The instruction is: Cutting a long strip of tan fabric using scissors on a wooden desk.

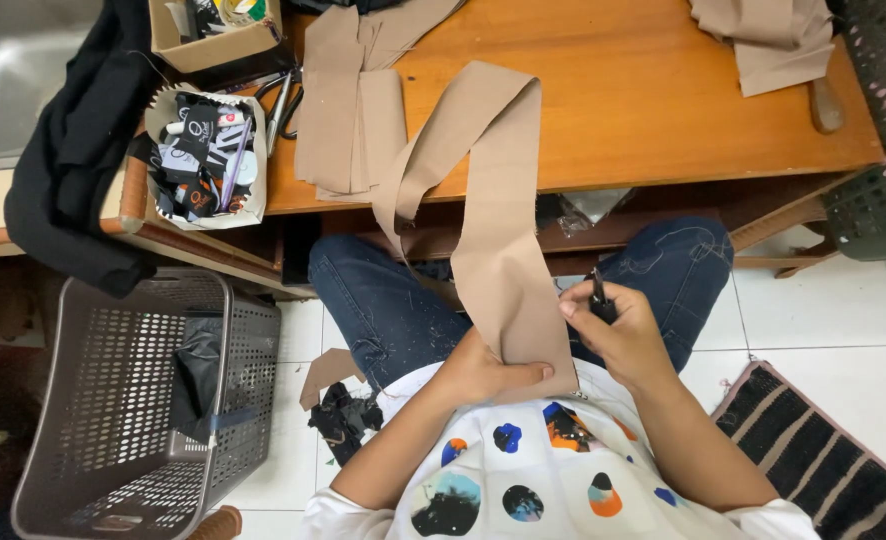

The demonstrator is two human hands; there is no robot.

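Sitting at a wooden worktop (613, 110), with a long tan fabric strip (498, 230) trailing from the worktop's top down over its near edge into the lap. Left hand (483, 372) closed on the strip's lower end, thumb pressed flat across the cloth. Right hand (618, 335) just right of the strip, fingers curled tight round a small dark tool (598, 295), touching the strip's edge. More tan pieces (348, 110) piled on the worktop, left of the strip. Paper tub of black trimmings (206, 160) at the worktop's left end. Grey plastic basket (128, 400) on the floor, below and left of the worktop. Striped mat (823, 450) to the lower right.
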